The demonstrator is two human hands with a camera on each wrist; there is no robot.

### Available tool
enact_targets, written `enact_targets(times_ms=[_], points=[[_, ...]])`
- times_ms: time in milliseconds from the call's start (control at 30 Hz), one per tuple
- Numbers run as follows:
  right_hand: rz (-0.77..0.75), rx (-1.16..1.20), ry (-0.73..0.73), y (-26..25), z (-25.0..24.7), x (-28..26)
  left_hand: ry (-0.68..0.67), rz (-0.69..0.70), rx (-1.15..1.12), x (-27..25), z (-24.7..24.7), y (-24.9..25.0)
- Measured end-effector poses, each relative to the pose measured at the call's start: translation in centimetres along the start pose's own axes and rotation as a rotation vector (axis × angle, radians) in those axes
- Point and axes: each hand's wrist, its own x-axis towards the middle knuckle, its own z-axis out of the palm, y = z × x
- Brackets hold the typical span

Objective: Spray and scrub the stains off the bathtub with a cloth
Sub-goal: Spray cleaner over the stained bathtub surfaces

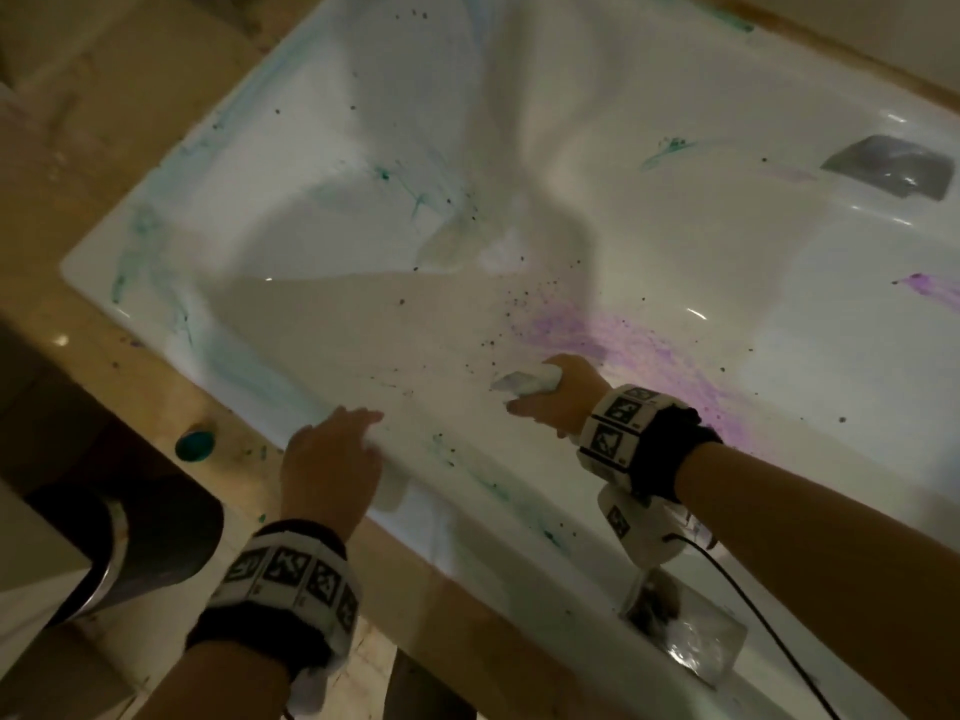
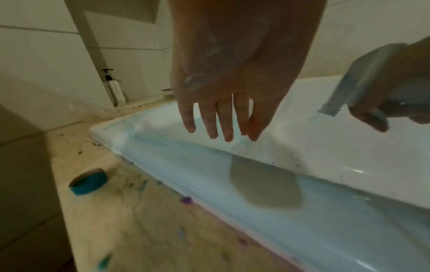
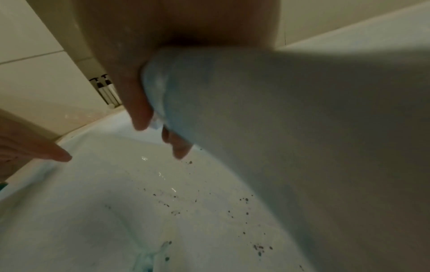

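The white bathtub (image 1: 322, 314) carries green smears (image 1: 384, 174), a purple patch (image 1: 597, 335) and dark specks (image 3: 244, 200). My right hand (image 1: 556, 397) grips a pale spray bottle (image 3: 279, 128) over the tub's near wall. Its nozzle (image 2: 330, 108) points down and left, and a finger lies on the trigger. My left hand (image 1: 332, 454) hovers open above the near rim, fingers straight and spread (image 2: 221, 110), holding nothing. A pale crumpled shape (image 1: 452, 241) on the tub floor may be the cloth; I cannot tell.
A teal lid (image 1: 195, 444) lies on the beige stained ledge left of the tub. Pump bottles (image 2: 114, 88) stand by the far wall. A clear plastic object (image 1: 685, 641) sits on the near rim at the right. A grey plate (image 1: 893, 166) is set in the far tub wall.
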Motion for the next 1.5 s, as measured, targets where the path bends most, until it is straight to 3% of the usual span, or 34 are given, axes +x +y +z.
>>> enact_targets(times_ms=[200,333,467,633,800,1067,1300,1500], points=[[-0.047,-0.256,-0.080,-2.9,0.8,3.4,-0.225,0.110,0.226,7.7,-0.5,-3.2],[-0.030,-0.338,-0.024,-4.7,1.3,6.1,-0.499,0.032,0.405,10.4,-0.1,-3.4],[0.049,-0.235,0.023,-4.6,0.4,8.8,-0.622,-0.056,0.389,13.3,-0.7,-3.1],[-0.020,-0.315,-0.125,-4.3,-0.2,10.3,-0.620,-0.032,0.413,18.1,-2.3,-1.9],[-0.068,-0.279,-0.067,-3.0,-0.5,12.2,-0.623,0.004,0.559,22.1,-2.3,-1.4],[-0.056,-0.330,-0.140,-1.1,-0.3,15.6,-0.541,-0.071,0.884,27.1,-1.5,-2.2],[0.147,-0.275,-0.047,1.7,-1.9,18.5,-0.511,-0.133,0.964,29.1,-0.1,-3.5],[0.152,-0.200,-0.044,2.8,-3.0,19.4,-0.531,-0.253,0.892,29.6,1.7,-1.4]])
